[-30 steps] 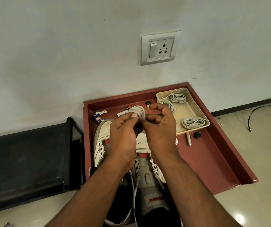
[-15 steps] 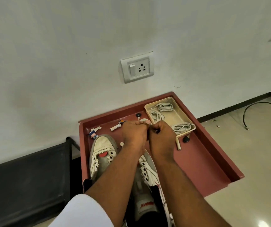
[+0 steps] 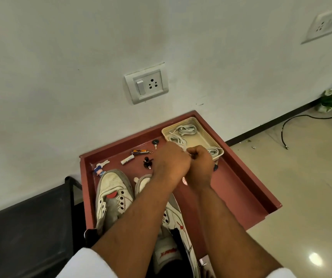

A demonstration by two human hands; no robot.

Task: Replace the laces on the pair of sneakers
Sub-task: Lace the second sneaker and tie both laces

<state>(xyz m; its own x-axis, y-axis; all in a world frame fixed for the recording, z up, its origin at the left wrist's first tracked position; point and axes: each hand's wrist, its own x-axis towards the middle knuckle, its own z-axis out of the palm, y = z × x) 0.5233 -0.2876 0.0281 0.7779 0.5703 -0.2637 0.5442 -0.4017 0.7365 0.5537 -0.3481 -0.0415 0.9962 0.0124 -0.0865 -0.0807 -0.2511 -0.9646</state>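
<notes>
Two worn white sneakers without laces lie in a red tray [image 3: 241, 187]. The left sneaker [image 3: 113, 193] is in full view, while the right sneaker [image 3: 173, 217] lies partly under my left forearm. My left hand [image 3: 171, 163] and my right hand [image 3: 201, 165] are curled knuckle to knuckle above the tray, just in front of a beige bin [image 3: 199, 137]. They grip a coiled white lace between them, and the fingers hide nearly all of it. Up to three coiled laces [image 3: 187, 129] lie in the bin.
Small items lie at the back of the tray: a battery [image 3: 127, 159], a lighter [image 3: 140, 151], a black key [image 3: 155, 142] and a blue keychain [image 3: 99, 169]. A black bench [image 3: 30, 227] stands to the left. A wall socket [image 3: 147, 85] is above, and a cable [image 3: 301, 119] crosses the floor on the right.
Both hands moved farther away, toward the beige bin, and closed tighter together. The coiled lace, plainly seen a second ago, is now hidden in the fingers. The camera tilted up.
</notes>
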